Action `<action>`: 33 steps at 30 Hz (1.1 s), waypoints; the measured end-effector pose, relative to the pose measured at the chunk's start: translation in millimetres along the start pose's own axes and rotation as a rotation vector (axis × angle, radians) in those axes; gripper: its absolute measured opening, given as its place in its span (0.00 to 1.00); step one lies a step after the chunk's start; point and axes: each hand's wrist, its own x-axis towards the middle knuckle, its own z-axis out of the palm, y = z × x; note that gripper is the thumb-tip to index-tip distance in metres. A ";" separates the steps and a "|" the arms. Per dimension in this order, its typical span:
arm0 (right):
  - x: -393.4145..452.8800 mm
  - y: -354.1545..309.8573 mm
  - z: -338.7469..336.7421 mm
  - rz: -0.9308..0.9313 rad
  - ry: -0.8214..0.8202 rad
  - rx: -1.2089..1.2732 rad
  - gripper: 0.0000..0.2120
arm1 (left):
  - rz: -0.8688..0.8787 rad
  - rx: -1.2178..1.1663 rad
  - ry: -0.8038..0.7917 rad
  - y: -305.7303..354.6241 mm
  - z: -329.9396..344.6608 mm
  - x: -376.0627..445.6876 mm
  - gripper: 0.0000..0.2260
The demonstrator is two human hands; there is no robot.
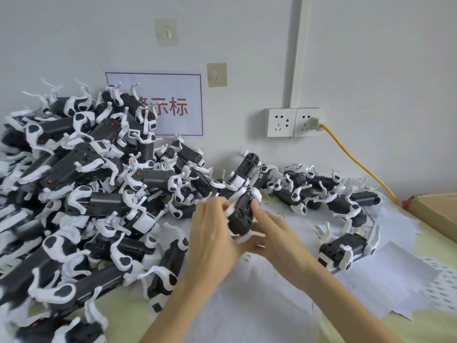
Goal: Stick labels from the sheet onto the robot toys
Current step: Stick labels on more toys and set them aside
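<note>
Toy heap (81,184) left; both hands, left (212,233), right (282,246), grasping robot toy (241,214).

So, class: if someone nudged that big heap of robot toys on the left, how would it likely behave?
The heap is stacked high and loose, so it would probably slide or spill. The thin white legs are tangled, so toys might drag neighbours along. Those legs look easy to snap.

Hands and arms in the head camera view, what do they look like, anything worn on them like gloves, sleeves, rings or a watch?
Both are bare. The left hand and the right hand wear no gloves, and no ring shows on the fingers in view. Both forearms are uncovered down to the bottom edge of the picture, so no sleeve, watch or wristband shows. The nails that can be seen look short and plain. No markings appear.
</note>
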 end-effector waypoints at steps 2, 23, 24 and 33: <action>-0.4 -0.8 -3.3 0.041 -0.038 0.001 0.33 | 0.169 0.091 0.019 4.5 2.8 -2.0 0.34; 15.0 -0.2 -29.1 -0.011 0.004 0.177 0.24 | -0.829 -1.042 -0.192 -9.2 -19.3 24.8 0.23; 15.1 0.0 -28.3 -0.017 0.051 0.203 0.22 | -0.846 -1.083 -0.168 -8.9 -18.0 24.1 0.24; 6.9 4.5 -19.1 -0.019 0.264 0.097 0.22 | -0.921 -0.805 -0.206 -12.1 -18.1 21.7 0.25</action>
